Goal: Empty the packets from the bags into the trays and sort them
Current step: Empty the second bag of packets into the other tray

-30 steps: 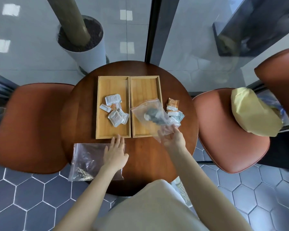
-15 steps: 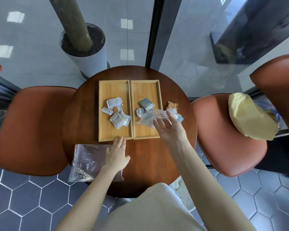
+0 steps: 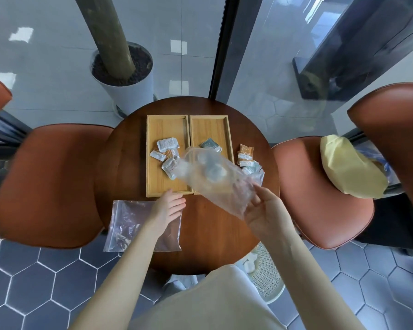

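Observation:
Two wooden trays lie side by side on the round table. The left tray (image 3: 154, 163) holds several white and orange packets (image 3: 168, 144). In the right tray (image 3: 210, 125) lies a grey-green packet (image 3: 209, 144); more show blurred through a clear plastic bag (image 3: 215, 181). My right hand (image 3: 265, 210) grips that bag by its near end and holds it above the right tray. My left hand (image 3: 168, 207) rests flat, fingers apart, on a second clear bag (image 3: 129, 225) at the table's near left edge. Loose orange and white packets (image 3: 246, 156) lie on the table right of the trays.
Brown chairs stand left (image 3: 48, 182) and right (image 3: 320, 191) of the table (image 3: 208, 234); the right one carries a yellow bag (image 3: 346, 167). A white planter (image 3: 126, 75) stands behind glass. A pale perforated basket (image 3: 267, 275) sits on the floor by my knee.
Packets dropped from the clear bag into the right tray. My right hand then pulled the bag's near end back towards me. My left hand stayed on the flat bag.

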`<state>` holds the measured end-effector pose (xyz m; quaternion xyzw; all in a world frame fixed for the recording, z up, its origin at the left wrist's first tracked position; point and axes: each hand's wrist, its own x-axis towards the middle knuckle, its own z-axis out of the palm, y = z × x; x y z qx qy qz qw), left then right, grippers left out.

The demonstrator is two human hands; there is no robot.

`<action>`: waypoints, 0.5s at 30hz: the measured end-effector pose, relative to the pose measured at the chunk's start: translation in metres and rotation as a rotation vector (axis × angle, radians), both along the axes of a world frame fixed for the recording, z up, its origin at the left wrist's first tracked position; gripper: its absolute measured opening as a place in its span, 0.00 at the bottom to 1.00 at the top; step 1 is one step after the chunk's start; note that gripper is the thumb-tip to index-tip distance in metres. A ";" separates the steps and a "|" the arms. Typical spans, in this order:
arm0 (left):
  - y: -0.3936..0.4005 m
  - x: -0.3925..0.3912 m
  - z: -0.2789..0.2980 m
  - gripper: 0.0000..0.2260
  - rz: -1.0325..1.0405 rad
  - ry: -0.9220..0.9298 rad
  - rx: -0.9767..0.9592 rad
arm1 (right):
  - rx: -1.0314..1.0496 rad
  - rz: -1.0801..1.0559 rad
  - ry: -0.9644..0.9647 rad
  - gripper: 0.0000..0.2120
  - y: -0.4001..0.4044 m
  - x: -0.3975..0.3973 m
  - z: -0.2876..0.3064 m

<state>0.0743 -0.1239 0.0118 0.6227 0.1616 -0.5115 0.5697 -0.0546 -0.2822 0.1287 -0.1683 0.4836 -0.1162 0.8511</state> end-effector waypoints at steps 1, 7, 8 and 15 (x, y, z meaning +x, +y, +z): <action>0.004 -0.001 0.004 0.25 0.094 0.103 -0.084 | -0.023 0.050 0.019 0.07 0.003 -0.006 -0.004; 0.039 0.000 0.015 0.30 0.273 0.255 -0.329 | -0.263 0.309 0.188 0.11 0.016 -0.031 -0.037; 0.045 0.001 0.016 0.30 0.239 0.245 -0.325 | -0.333 0.356 0.218 0.12 0.017 -0.034 -0.043; 0.083 -0.006 0.014 0.17 -0.115 -0.039 -0.115 | -0.497 0.542 0.317 0.08 0.030 -0.028 -0.068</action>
